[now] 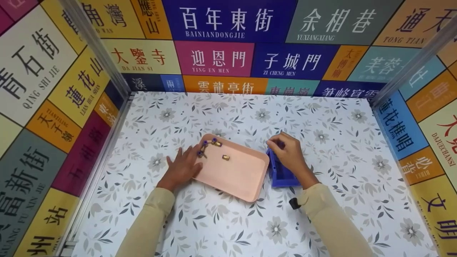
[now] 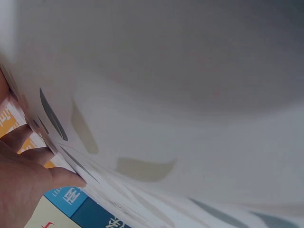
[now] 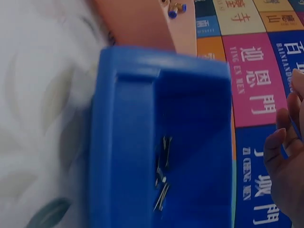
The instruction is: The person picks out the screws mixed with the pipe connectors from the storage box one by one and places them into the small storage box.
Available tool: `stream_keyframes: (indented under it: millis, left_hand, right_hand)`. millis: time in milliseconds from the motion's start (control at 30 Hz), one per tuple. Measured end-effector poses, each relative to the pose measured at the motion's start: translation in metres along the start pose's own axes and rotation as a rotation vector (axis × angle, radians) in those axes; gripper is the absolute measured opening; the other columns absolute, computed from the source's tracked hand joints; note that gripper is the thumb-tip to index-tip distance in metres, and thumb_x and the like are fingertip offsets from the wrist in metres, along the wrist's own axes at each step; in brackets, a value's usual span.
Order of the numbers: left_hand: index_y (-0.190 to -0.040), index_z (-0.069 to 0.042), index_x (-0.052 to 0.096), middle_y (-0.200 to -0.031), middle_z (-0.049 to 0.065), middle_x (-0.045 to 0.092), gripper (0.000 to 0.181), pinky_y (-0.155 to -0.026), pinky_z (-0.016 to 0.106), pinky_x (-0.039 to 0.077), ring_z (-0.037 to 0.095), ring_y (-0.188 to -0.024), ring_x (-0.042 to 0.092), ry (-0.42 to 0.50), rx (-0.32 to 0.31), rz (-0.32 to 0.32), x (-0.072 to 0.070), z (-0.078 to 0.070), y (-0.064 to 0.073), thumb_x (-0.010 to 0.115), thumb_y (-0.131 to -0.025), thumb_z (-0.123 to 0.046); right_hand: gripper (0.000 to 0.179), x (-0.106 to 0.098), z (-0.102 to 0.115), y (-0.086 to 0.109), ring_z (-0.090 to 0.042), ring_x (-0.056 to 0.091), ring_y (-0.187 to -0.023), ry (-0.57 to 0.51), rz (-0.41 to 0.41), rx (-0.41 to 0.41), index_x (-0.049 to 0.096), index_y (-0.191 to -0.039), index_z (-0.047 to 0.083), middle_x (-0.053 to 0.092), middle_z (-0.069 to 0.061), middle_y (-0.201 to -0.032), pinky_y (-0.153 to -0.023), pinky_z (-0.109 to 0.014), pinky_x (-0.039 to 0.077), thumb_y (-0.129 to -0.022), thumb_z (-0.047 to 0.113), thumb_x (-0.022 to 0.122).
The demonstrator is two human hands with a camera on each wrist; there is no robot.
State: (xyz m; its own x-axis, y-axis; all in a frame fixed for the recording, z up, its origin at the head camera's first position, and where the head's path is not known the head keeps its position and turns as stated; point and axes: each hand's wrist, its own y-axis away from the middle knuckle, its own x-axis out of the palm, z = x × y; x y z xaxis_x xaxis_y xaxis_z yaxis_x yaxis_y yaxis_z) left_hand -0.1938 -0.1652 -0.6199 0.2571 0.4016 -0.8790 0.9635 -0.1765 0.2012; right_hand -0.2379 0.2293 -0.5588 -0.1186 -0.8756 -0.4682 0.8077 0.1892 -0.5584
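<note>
A shallow pink tray [image 1: 232, 175] lies at an angle on the table. My left hand [image 1: 182, 169], fingers spread and fairly straight, rests at its left edge. Brass fittings with blue ends [image 1: 216, 142] cluster in the tray's far-left corner; a lone brass piece [image 1: 226, 157] sits nearer the middle. Right of the tray stands a blue bin [image 1: 284, 182], with small thin metal pieces [image 3: 162, 195] inside. Over the bin is my right hand [image 1: 291, 153], fingers bent and thumb near the index finger. Whether anything tiny is between those fingertips is unclear.
The table [image 1: 228, 114] has a white floral cover. Printed sign panels [image 1: 214, 59] wall it in at the back and both sides, with clear-looking edge strips at the corners. A small black object [image 1: 294, 203] lies by the right cuff.
</note>
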Motion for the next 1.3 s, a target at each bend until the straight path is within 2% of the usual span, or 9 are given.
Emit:
stream_keyframes:
  millis: [100, 300, 400, 600, 733, 867, 967, 1133, 1300]
  left_hand:
    - [-0.165, -0.038, 0.010, -0.171, 0.009, 0.021, 0.069, -0.109, 0.086, 0.000, 0.048, -0.157, 0.008, 0.001, -0.002, 0.001, -0.001, 0.001, 0.000, 0.041, -0.105, -0.052]
    - [-0.165, -0.039, 0.008, -0.172, 0.009, 0.020, 0.069, -0.109, 0.086, 0.000, 0.048, -0.157, 0.007, -0.002, 0.010, -0.001, 0.000, 0.001, 0.001, 0.040, -0.106, -0.053]
    - [-0.165, -0.039, 0.008, -0.172, 0.009, 0.019, 0.069, -0.109, 0.086, -0.001, 0.049, -0.157, 0.006, 0.007, 0.020, 0.001, 0.000, 0.000, 0.002, 0.040, -0.106, -0.054]
    - [-0.165, -0.038, 0.007, -0.172, 0.009, 0.019, 0.069, -0.110, 0.085, 0.000, 0.048, -0.157, 0.006, 0.000, 0.018, 0.007, 0.000, 0.001, 0.002, 0.038, -0.106, -0.056]
    - [-0.165, -0.039, 0.008, -0.172, 0.009, 0.020, 0.069, -0.110, 0.085, 0.000, 0.048, -0.157, 0.007, 0.005, 0.010, 0.000, -0.001, 0.001, 0.001, 0.039, -0.106, -0.054]
    - [-0.164, -0.040, 0.007, -0.172, 0.009, 0.020, 0.068, -0.110, 0.085, -0.001, 0.049, -0.157, 0.007, 0.008, 0.005, 0.001, 0.000, 0.000, 0.001, 0.040, -0.106, -0.053]
    - [-0.164, -0.040, 0.007, -0.172, 0.010, 0.020, 0.069, -0.110, 0.085, -0.001, 0.049, -0.157, 0.006, 0.007, 0.006, 0.005, -0.001, 0.000, 0.002, 0.039, -0.106, -0.054]
    - [-0.164, -0.040, 0.008, -0.171, 0.010, 0.021, 0.069, -0.110, 0.085, -0.001, 0.049, -0.156, 0.008, 0.010, 0.009, -0.003, -0.001, -0.001, 0.002, 0.040, -0.105, -0.055]
    - [-0.164, -0.040, 0.009, -0.171, 0.010, 0.022, 0.068, -0.110, 0.086, 0.001, 0.049, -0.156, 0.009, 0.001, 0.022, -0.012, -0.002, 0.000, 0.002, 0.040, -0.106, -0.055]
  right_hand:
    - [0.005, 0.015, 0.010, -0.007, -0.009, 0.057, -0.066, -0.024, 0.004, -0.003, 0.076, -0.089, 0.013, 0.068, -0.002, -0.079, -0.059, -0.022, 0.045, -0.089, 0.009, 0.080]
    - [0.007, 0.046, 0.022, -0.018, -0.021, 0.061, -0.067, -0.069, 0.012, -0.039, 0.075, -0.091, 0.004, 0.068, -0.010, -0.077, -0.054, -0.037, 0.046, -0.086, 0.000, 0.078]
    - [0.007, 0.058, 0.026, -0.021, -0.021, 0.061, -0.066, -0.079, 0.033, -0.057, 0.075, -0.092, 0.005, 0.068, -0.008, -0.077, -0.053, -0.034, 0.046, -0.087, 0.001, 0.079]
    - [0.008, 0.082, 0.028, -0.025, -0.013, 0.062, -0.068, -0.118, 0.103, -0.046, 0.076, -0.098, 0.009, 0.070, -0.004, -0.080, -0.057, -0.024, 0.048, -0.091, 0.014, 0.078]
    - [0.015, 0.098, 0.030, -0.030, -0.013, 0.062, -0.068, -0.132, 0.159, -0.047, 0.075, -0.102, 0.005, 0.070, -0.006, -0.080, -0.059, -0.030, 0.053, -0.093, 0.017, 0.077]
    - [0.012, 0.113, 0.031, -0.035, -0.014, 0.063, -0.068, -0.121, 0.187, -0.055, 0.075, -0.103, 0.003, 0.069, -0.007, -0.080, -0.060, -0.039, 0.055, -0.092, 0.010, 0.076]
    - [0.012, 0.123, 0.031, -0.038, -0.014, 0.063, -0.067, -0.110, 0.194, -0.068, 0.075, -0.102, 0.004, 0.068, -0.006, -0.078, -0.060, -0.040, 0.055, -0.091, 0.009, 0.077]
    - [0.016, 0.138, 0.027, -0.039, -0.013, 0.062, -0.067, -0.075, 0.222, -0.079, 0.075, -0.101, 0.005, 0.066, -0.004, -0.076, -0.060, -0.032, 0.052, -0.094, 0.019, 0.075]
    - [0.017, 0.151, 0.024, -0.037, -0.011, 0.061, -0.067, -0.060, 0.288, -0.060, 0.075, -0.101, 0.006, 0.068, -0.003, -0.079, -0.061, -0.026, 0.051, -0.095, 0.023, 0.075]
